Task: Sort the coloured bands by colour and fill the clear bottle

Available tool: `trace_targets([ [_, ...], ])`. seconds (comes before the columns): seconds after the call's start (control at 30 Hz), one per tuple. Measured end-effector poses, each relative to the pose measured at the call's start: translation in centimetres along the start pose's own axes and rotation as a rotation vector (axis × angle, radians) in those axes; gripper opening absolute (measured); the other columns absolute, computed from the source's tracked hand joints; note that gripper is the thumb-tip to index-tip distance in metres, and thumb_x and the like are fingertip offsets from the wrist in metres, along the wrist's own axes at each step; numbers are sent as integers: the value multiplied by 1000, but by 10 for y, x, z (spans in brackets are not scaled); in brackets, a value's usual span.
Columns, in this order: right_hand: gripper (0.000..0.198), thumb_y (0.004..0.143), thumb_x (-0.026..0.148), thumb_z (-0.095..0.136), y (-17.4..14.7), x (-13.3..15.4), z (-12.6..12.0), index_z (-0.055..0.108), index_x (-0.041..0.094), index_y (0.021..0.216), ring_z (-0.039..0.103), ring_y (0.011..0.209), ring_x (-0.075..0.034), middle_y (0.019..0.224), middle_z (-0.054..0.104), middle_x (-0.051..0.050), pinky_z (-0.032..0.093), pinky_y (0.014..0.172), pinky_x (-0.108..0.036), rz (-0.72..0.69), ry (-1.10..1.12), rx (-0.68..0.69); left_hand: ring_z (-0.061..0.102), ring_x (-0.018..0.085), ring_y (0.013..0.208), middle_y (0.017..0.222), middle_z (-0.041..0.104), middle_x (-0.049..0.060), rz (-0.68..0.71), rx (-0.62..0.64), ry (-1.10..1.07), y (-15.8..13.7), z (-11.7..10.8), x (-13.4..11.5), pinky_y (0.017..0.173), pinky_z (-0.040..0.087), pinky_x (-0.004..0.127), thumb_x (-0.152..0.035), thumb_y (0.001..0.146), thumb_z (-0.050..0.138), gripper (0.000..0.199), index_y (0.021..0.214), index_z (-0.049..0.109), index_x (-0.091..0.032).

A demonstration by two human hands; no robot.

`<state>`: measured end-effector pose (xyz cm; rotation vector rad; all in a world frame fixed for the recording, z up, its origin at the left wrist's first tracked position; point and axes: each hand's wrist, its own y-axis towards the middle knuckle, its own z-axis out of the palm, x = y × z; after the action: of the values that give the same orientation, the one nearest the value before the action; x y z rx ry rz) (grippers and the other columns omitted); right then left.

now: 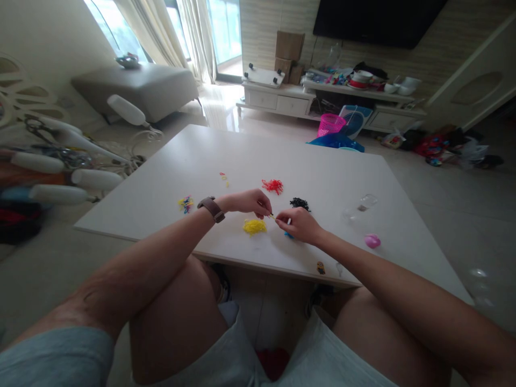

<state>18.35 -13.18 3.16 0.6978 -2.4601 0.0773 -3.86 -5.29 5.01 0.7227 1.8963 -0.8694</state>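
Note:
Over the middle of the white table (242,150), my left hand (258,203) and my right hand (299,223) meet almost fingertip to fingertip, both closed in a pinch. A tiny black piece shows at the left fingertips and a thin yellow plastic link (274,217) at the right ones; whether they are joined is too small to tell. Just below lies a pile of yellow links (254,227). Beyond the hands are a red pile (273,186) and a black pile (299,203). Blue pieces (288,235) lie partly hidden under my right hand.
A mixed-colour heap (186,204) lies left of my watch. On the right are a clear plastic container (367,201) and a pink rounded object (372,241). A small yellow cartoon figure (320,267) lies at the near edge. A chandelier-like fixture (97,179) stands left.

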Motion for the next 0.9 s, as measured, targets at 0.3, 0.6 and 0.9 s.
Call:
trace_targets([
  [0.3, 16, 88, 32, 63, 7, 3, 20, 76, 24, 83, 66, 69, -15, 77, 75, -1, 39, 62, -25, 85, -102, 61, 65, 14, 65, 69, 71, 6, -51, -215, -18, -1, -11, 14, 61, 51, 24, -26, 70, 78, 18, 82, 76, -12],
  [0.6, 19, 89, 39, 64, 11, 9, 38, 75, 25, 94, 66, 69, -14, 83, 76, 0, 43, 66, -25, 100, 28, 30, 67, 15, 69, 72, 73, 7, -13, -179, -29, 3, -4, 11, 63, 53, 25, -25, 71, 77, 19, 85, 77, -13],
  [0.9, 20, 90, 33, 59, 14, 1, 23, 74, 20, 90, 65, 66, -14, 78, 75, -3, 46, 65, -24, 181, 102, -141, 71, 17, 74, 76, 75, 8, 21, -115, -41, 6, -1, 16, 68, 55, 27, -24, 72, 76, 20, 88, 77, -13],
])
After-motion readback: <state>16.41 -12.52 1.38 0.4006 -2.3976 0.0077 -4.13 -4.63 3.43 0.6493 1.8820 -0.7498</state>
